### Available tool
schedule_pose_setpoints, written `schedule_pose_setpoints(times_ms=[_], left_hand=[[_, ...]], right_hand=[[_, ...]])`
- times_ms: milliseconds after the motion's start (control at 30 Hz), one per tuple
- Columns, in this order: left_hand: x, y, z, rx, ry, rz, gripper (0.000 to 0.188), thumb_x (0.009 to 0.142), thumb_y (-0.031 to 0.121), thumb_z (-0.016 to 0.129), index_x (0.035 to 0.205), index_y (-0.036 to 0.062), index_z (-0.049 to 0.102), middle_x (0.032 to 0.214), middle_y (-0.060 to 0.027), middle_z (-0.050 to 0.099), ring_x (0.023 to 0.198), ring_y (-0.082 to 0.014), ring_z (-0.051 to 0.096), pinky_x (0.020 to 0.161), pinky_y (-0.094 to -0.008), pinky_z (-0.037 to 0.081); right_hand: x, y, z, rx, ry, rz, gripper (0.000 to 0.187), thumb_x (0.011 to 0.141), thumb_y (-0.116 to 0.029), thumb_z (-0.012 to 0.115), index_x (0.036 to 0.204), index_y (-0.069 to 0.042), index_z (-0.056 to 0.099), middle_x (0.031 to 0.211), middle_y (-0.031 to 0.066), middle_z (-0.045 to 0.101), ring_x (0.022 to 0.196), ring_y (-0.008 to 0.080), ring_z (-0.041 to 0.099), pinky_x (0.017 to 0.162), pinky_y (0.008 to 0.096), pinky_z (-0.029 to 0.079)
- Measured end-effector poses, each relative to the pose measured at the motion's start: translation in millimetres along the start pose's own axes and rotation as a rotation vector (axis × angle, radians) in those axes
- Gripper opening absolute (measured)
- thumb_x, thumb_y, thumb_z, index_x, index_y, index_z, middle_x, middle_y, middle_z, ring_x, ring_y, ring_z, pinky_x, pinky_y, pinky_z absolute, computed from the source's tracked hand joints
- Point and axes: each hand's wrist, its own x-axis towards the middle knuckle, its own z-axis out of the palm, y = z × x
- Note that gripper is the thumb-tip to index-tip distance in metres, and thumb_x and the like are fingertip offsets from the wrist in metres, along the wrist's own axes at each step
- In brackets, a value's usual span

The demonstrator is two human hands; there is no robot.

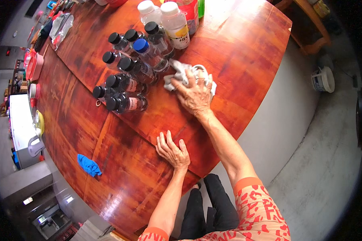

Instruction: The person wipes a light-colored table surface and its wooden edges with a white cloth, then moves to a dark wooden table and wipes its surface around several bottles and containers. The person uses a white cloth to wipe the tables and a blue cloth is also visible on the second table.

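My right hand [196,94] presses a crumpled white-and-grey cloth [178,70] onto the reddish-brown wooden table [245,68], its fingers over the fabric and slightly blurred. Nearer to me, my left hand [173,153] lies on the tabletop with its fingers apart, holding nothing. Left of the cloth stands a cluster of clear plastic bottles with black caps [132,102]. Among them is one bottle with a blue cap [151,54]. Just behind, two larger bottles with white caps [177,30] stand side by side.
A blue crumpled cloth [89,165] lies on the table's left part. Behind the white-capped bottles is a red container [192,16]. Pink basins [35,66] and a clear plastic bag [62,30] sit along the far left. A white bucket [323,79] stands on the floor at right.
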Motion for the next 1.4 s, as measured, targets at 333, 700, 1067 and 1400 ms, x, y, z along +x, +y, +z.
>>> schedule_pose_setpoints(times_ms=[333,700,1067,1400], left_hand=[[-1,-6,5,-0.259,0.122,0.057,0.068,0.099,0.054,0.035,0.139,-0.0003,0.036,0.141,-0.0229,0.038,0.131,-0.0393,0.036,0.108,-0.0521,0.025],[0,0,7,-0.02,-0.028,0.08,0.059,0.097,0.053,0.039,0.144,0.0184,0.042,0.144,-0.018,0.034,0.136,-0.0359,0.03,0.112,-0.0558,0.02],[1,4,-6,0.115,-0.144,0.072,0.056,0.09,0.039,0.053,0.14,0.0137,0.046,0.145,-0.0204,0.035,0.135,-0.0401,0.03,0.112,-0.0565,0.021],[0,2,-4,0.142,-0.182,0.075,0.056,0.093,0.04,0.049,0.141,0.0122,0.044,0.145,-0.0212,0.032,0.136,-0.0401,0.028,0.112,-0.0567,0.02]], right_hand=[[-81,-16,-41,0.208,-0.209,-0.437,0.028,0.079,-0.041,0.062,0.107,-0.041,0.067,0.137,-0.0022,0.05,0.132,0.0277,0.038,0.108,0.0578,0.024],[-55,14,-38,0.053,-0.051,-0.261,0.03,0.077,-0.038,0.067,0.106,-0.046,0.065,0.133,-0.0047,0.054,0.128,0.0261,0.043,0.105,0.0544,0.032],[57,106,-21,0.009,0.007,-0.119,0.031,0.075,-0.034,0.069,0.105,-0.043,0.066,0.134,-0.0025,0.05,0.128,0.0285,0.042,0.103,0.0597,0.033],[118,175,-3,-0.198,0.014,0.042,0.04,0.084,-0.039,0.065,0.123,-0.046,0.059,0.138,0.0007,0.047,0.13,0.0304,0.039,0.105,0.0572,0.03]])
